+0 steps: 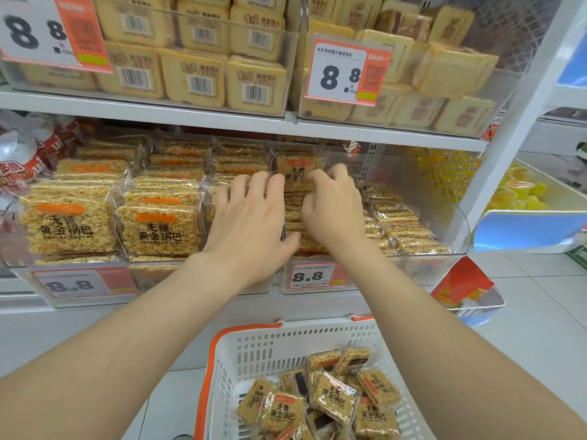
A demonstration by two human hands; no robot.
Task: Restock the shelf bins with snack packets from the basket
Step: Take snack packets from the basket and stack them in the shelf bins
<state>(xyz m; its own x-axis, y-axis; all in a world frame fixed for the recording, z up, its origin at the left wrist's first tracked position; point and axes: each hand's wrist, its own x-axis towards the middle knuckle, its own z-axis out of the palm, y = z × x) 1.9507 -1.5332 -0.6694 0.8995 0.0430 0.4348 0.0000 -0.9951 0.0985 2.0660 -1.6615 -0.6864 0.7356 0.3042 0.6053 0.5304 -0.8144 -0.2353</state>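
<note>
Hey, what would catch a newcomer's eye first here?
The left hand and right hand meet mid-frame over a clear shelf bin of rice-crisp packets, right fingers curled at an upright packet. Below, a white basket with orange rim holds more packets; a big 8.8 price tag hangs above.

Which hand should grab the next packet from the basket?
Probably the left hand: it lies open, holding nothing, while the right hand pinches an upright packet. The basket sits below both.
</note>
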